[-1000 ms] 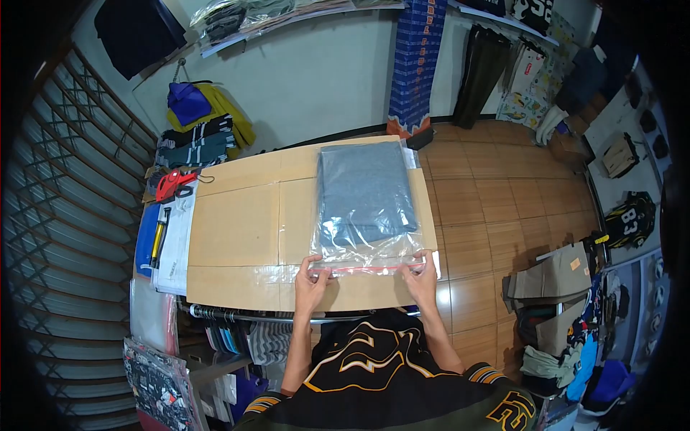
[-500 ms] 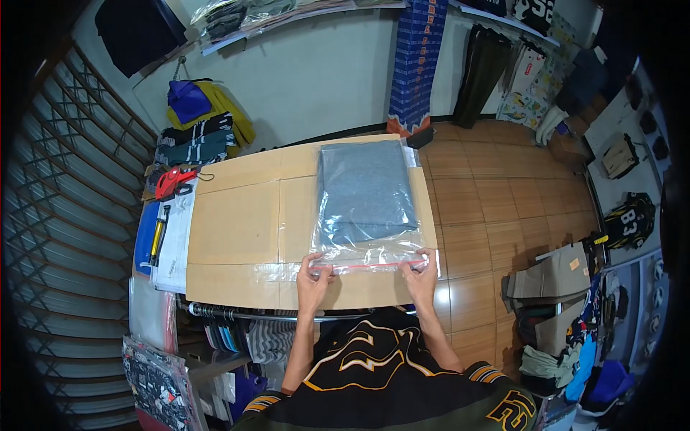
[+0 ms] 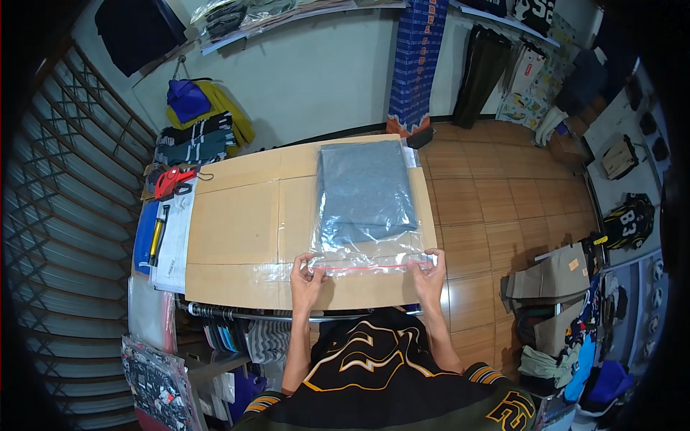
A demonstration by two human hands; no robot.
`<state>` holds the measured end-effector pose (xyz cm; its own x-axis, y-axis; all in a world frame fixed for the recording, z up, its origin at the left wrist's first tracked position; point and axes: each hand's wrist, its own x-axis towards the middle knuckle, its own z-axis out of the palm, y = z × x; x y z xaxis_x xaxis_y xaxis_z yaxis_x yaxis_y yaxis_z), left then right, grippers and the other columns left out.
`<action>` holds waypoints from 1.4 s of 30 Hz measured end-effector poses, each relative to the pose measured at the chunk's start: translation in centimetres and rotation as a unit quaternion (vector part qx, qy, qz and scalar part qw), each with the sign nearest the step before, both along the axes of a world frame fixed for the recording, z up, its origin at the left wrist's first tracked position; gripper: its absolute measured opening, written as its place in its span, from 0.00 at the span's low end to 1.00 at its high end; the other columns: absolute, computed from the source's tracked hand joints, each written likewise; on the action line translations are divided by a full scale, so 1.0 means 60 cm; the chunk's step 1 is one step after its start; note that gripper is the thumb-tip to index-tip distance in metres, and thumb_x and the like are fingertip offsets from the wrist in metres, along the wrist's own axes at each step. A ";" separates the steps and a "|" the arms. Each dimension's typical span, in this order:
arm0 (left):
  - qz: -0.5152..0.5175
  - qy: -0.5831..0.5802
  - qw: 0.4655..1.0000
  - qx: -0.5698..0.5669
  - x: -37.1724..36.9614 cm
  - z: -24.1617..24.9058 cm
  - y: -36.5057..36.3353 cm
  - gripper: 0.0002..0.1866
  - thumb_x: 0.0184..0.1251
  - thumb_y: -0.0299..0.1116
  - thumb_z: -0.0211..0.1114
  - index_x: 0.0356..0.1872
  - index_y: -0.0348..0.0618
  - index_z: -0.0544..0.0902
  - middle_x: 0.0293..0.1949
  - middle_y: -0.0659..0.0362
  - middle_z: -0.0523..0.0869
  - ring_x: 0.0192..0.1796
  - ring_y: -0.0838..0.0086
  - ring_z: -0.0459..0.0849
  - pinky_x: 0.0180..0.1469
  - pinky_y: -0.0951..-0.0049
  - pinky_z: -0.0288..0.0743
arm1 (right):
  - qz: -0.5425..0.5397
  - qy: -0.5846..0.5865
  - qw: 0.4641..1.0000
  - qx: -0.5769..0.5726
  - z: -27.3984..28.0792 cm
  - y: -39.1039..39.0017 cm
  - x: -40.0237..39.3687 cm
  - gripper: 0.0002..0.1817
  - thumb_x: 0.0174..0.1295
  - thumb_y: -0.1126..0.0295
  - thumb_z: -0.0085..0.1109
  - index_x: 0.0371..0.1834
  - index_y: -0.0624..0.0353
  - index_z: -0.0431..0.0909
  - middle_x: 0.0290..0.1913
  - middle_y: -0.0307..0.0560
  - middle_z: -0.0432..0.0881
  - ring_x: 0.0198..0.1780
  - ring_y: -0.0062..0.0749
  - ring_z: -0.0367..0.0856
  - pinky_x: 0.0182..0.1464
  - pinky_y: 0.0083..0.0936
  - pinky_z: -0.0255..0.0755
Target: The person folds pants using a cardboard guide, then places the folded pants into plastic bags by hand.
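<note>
You had the grey folded garment (image 3: 365, 190) already fully inside the clear plastic bag (image 3: 368, 248), lying flat and square, so the packing part looked done; what remained, as far as I could judge, was the closure along the red zip strip (image 3: 370, 267) at the near end of the bag. Whether that strip was pressed closed along its whole length I could not tell, since the plastic was glossy and wrinkled there. Your left hand (image 3: 307, 276) sat at the left end of the strip and your right hand (image 3: 430, 271) at the right end, each with its fingers pressed together on a corner of the bag, thumb and fingertips pinching the plastic at the strip. The strip ran nearly straight between your two hands, drawn taut, and the garment lay beyond it, apart from your fingers, with a band of empty clear plastic between its near edge and the strip. The bag rested on the right half of the cardboard-covered surface (image 3: 237, 230), its far end reaching the surface's far edge and its near end close to the edge by your body. Well off to the left lay a red tool (image 3: 171, 182) and a yellow-handled tool (image 3: 158, 233), both untouched.
</note>
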<state>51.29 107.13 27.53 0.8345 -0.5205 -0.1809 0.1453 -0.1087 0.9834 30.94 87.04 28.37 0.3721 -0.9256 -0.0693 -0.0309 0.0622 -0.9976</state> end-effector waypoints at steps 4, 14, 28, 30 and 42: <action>0.009 0.010 1.000 -0.026 -0.003 -0.007 -0.004 0.17 0.73 0.24 0.63 0.59 0.37 0.72 0.39 0.53 0.85 0.36 0.78 0.85 0.39 0.76 0.87 | -0.019 -0.050 0.997 -0.047 -0.005 0.006 0.011 0.24 0.64 0.82 0.64 0.60 0.60 0.64 0.33 0.45 0.82 0.25 0.16 0.75 0.25 0.16 0.66; -0.027 -0.023 0.999 -0.029 -0.024 -0.001 -0.019 0.10 0.74 0.25 0.63 0.52 0.32 0.80 0.42 0.52 0.87 0.37 0.75 0.88 0.38 0.76 0.87 | 0.043 0.096 0.994 -0.016 -0.001 0.032 0.017 0.18 0.64 0.76 0.65 0.57 0.58 0.74 0.20 0.35 0.73 0.18 0.12 0.69 0.21 0.18 0.59; -0.015 0.006 0.999 -0.035 -0.039 -0.003 -0.033 0.11 0.73 0.23 0.63 0.53 0.35 0.79 0.37 0.54 0.86 0.34 0.75 0.88 0.36 0.77 0.86 | 0.032 0.164 0.983 -0.073 0.026 0.034 0.027 0.16 0.58 0.72 0.69 0.45 0.57 0.73 0.21 0.42 0.74 0.18 0.23 0.69 0.24 0.28 0.65; -0.020 -0.005 0.999 -0.029 -0.041 0.000 -0.034 0.11 0.73 0.23 0.63 0.53 0.35 0.79 0.36 0.54 0.87 0.34 0.75 0.88 0.36 0.77 0.86 | 0.041 0.159 0.984 -0.072 0.018 0.032 0.028 0.16 0.58 0.72 0.70 0.44 0.58 0.72 0.20 0.41 0.73 0.18 0.22 0.69 0.23 0.27 0.64; -0.010 -0.020 0.999 -0.027 -0.048 -0.005 -0.044 0.11 0.72 0.25 0.64 0.52 0.34 0.79 0.35 0.54 0.87 0.35 0.75 0.89 0.35 0.77 0.84 | 0.032 0.141 0.987 -0.074 0.017 0.035 0.037 0.18 0.56 0.71 0.71 0.42 0.59 0.70 0.25 0.42 0.74 0.22 0.23 0.70 0.26 0.27 0.66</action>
